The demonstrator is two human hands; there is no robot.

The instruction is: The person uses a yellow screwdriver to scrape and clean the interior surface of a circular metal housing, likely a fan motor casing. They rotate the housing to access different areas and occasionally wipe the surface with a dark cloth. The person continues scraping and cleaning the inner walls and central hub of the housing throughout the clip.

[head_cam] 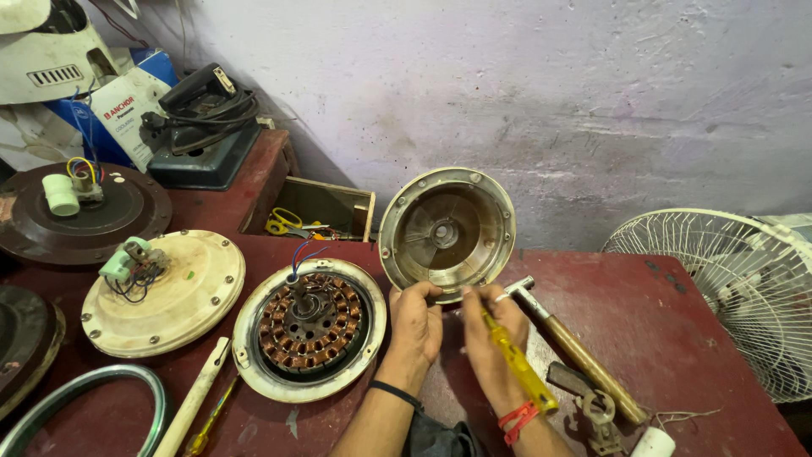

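Two hands meet at the lower rim of a round metal fan-motor cover (447,230) that stands tilted on its edge on the red worktop (677,338), its hollow inside facing the person. Nearest me, just right of the cover's foot, the right hand (491,338) is closed around a yellow-handled screwdriver (518,366), the handle running back past a red wristband and the tip up at the cover's bottom edge; the blade itself is hidden behind the fingers. Beside it the left hand (416,322) is curled with its fingertips pinching that same rim, steadying the cover upright. To my eye the step in hand is work on the cover's rim with the screwdriver, perhaps at a screw hole or a seam; the next move would call for keeping the cover from rolling while the tip finds its seat, since it balances on a curved edge. Right of the cover's foot lies a hammer (575,349) with a wooden handle, almost touching the right hand. Left of the cover, flat on the worktop, sits the opened motor with its ring of copper windings (309,328), and further left a cream-coloured motor housing (165,292) with loose wires on top. Behind and left of the cover is an open wooden box (326,206) with yellow-handled scissors in it; well to the cover's right, a white fan guard (736,288) leans by the wall.
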